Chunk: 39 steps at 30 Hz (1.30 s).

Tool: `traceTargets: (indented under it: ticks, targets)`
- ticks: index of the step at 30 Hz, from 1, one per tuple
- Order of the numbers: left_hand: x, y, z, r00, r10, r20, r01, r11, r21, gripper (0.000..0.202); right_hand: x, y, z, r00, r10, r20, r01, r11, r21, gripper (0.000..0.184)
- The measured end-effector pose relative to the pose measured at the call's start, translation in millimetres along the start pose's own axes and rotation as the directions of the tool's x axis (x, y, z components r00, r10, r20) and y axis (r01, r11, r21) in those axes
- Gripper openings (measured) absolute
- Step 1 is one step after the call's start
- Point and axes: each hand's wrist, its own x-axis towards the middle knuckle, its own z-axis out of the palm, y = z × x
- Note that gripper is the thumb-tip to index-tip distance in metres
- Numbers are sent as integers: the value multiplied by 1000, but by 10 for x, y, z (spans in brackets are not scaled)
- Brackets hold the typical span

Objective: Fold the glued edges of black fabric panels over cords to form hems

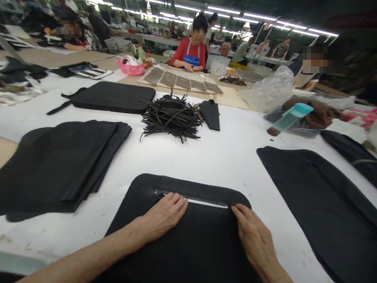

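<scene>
A black fabric panel (188, 239) with rounded top corners lies in front of me on the white tabletop. Near its top edge runs a long narrow slot (207, 203), through which white shows. My left hand (165, 214) is at the slot's left part, its fingers bent together over the lower edge. At the slot's right end, my right hand (255, 232) has its fingertips closed on the panel. Both thumbs are mostly hidden. A greyish strip of the surface borders the slot above.
Stacked black panels (59, 161) lie left, more black pieces (326, 196) right. Beyond are a heap of black strips (172, 118), a thick black padded piece (113, 96) and a bottle with a turquoise lid (290, 118). A person in red (190, 51) works across the table.
</scene>
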Motion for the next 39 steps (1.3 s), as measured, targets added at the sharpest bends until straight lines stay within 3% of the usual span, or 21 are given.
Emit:
traceTargets:
  ticks: [3,7,10,16,27,34,39]
  targets:
    - [22,4,-37,1000,-4,-6,4,1000,-16,33,155,-300,-90,994,70,-80,-67,997,45,31]
    - [18,-1,-28,999,2,-47,-3,1000,-7,22,403,-936,-87,994,-88,-67,103,961,256,35]
    - [-27,-39,-15,993,51,-103,-50,999,13,19,472,-1200,47,991,-129,-37,135,958,255,39]
    - [-160,-183,17,981,67,-183,-59,997,49,16,414,-1152,213,982,-191,8,186,966,181,46]
    - [-551,-508,-28,994,15,-110,-8,998,62,16,501,-1167,76,966,-248,68,233,956,180,47]
    - [-641,-537,17,990,10,-138,1,996,84,15,516,-1223,51,973,-229,30,226,970,91,49]
    - [-641,-534,30,989,3,-148,7,998,66,13,644,-1389,-46,976,-215,19,213,973,88,37]
